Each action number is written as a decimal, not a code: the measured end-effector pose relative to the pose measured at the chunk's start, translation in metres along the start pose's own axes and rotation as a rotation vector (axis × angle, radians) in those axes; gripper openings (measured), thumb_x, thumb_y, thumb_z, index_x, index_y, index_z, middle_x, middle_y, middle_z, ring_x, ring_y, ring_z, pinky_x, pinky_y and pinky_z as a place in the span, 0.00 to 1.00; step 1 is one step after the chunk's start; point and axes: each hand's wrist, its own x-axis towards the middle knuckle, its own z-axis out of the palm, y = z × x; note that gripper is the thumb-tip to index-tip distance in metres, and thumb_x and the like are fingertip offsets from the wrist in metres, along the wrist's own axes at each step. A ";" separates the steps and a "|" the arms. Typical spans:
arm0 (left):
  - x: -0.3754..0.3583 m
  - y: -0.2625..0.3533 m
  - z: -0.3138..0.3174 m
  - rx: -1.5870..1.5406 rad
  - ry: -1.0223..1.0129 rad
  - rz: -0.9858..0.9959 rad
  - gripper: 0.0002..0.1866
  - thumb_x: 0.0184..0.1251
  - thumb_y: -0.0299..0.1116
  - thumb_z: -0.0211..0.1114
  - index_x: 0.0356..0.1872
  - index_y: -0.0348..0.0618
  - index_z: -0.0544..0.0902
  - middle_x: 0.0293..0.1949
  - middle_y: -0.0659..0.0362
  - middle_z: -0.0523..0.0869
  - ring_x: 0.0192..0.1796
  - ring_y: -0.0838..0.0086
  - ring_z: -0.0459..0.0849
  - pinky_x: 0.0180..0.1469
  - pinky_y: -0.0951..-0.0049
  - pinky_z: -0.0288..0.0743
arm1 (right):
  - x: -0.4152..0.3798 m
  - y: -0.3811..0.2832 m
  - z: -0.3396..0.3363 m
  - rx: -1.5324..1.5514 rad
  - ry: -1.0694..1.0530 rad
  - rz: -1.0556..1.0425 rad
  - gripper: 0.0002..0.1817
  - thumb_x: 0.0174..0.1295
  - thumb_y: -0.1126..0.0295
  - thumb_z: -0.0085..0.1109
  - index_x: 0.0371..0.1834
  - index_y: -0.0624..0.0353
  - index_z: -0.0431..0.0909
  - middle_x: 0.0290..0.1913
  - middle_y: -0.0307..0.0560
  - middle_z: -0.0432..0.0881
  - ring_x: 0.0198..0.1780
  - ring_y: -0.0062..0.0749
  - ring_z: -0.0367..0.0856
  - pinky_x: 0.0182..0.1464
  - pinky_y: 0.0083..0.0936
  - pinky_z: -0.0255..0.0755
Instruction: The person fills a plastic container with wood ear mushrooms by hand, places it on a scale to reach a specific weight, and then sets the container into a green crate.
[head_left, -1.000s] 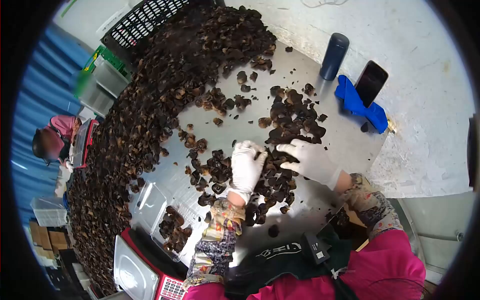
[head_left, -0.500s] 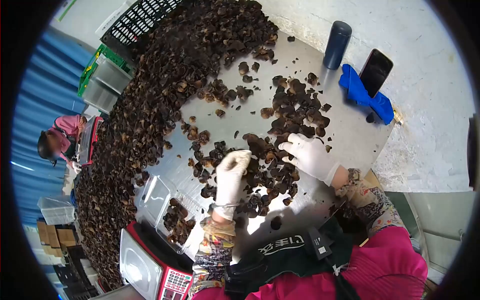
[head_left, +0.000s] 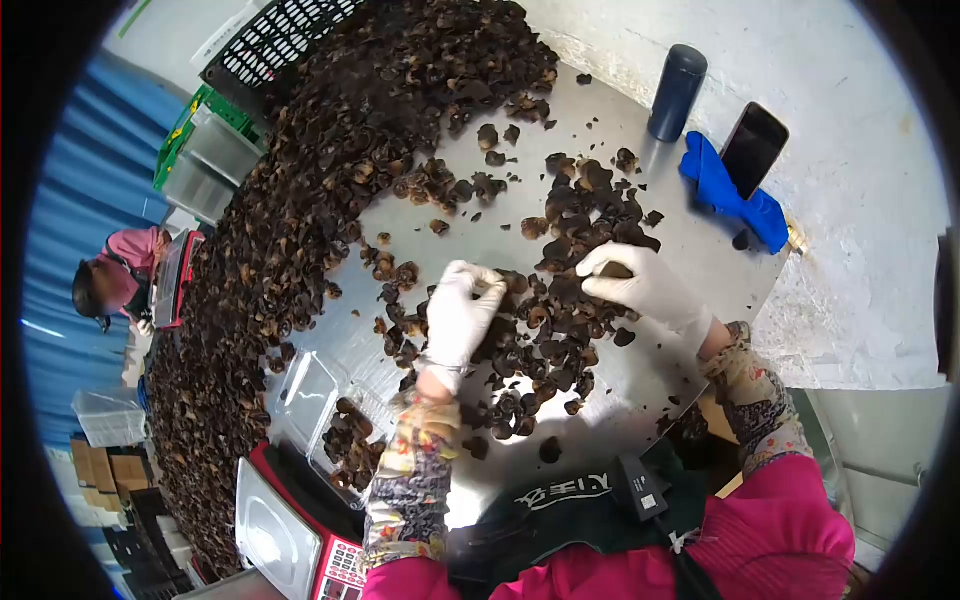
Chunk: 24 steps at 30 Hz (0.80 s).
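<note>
Dark brown dried wood ear mushrooms (head_left: 555,350) lie loosely spread on the metal table between my two white-gloved hands. My left hand (head_left: 463,312) is closed in a pinch at the left side of this spread, with a dark wood ear piece at its fingertips. On the right side, my right hand (head_left: 640,285) has curled fingers and thumb around a brownish wood ear piece, partly hidden by the glove. A clear plastic box (head_left: 318,405) with some wood ears in it stands left of my left forearm, its lid hinged back.
A large heap of wood ears (head_left: 300,190) runs along the left and far side. A red scale (head_left: 285,530) is at lower left. A dark bottle (head_left: 678,92), a phone (head_left: 755,150) and a blue cloth (head_left: 735,190) stand at right. Another person (head_left: 120,275) works at far left.
My left hand has moved away from me, farther up the table. My right hand has shifted slightly right and away, lifting off the spread with its fingers curled in.
</note>
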 end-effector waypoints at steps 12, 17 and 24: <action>-0.021 -0.013 -0.065 -1.278 0.171 -0.587 0.11 0.59 0.35 0.55 0.38 0.40 0.75 0.39 0.49 0.82 0.26 0.73 0.71 0.23 0.83 0.61 | 0.018 0.012 0.021 -0.865 -0.040 -0.192 0.07 0.55 0.63 0.62 0.33 0.51 0.82 0.36 0.40 0.78 0.35 0.33 0.80 0.35 0.29 0.74; -0.013 -0.016 -0.044 -1.292 0.059 -0.461 0.11 0.68 0.37 0.55 0.42 0.40 0.78 0.27 0.61 0.77 0.24 0.78 0.72 0.22 0.83 0.58 | 0.009 0.003 0.030 -1.132 -0.112 -0.334 0.15 0.54 0.59 0.62 0.44 0.48 0.80 0.38 0.39 0.74 0.42 0.30 0.77 0.35 0.26 0.74; 0.014 -0.008 0.002 0.002 0.076 -0.185 0.15 0.60 0.39 0.64 0.44 0.40 0.83 0.34 0.55 0.85 0.35 0.68 0.83 0.41 0.73 0.75 | 0.021 0.011 0.016 -0.605 0.084 -0.370 0.06 0.53 0.70 0.61 0.33 0.57 0.80 0.33 0.44 0.76 0.36 0.36 0.78 0.33 0.28 0.72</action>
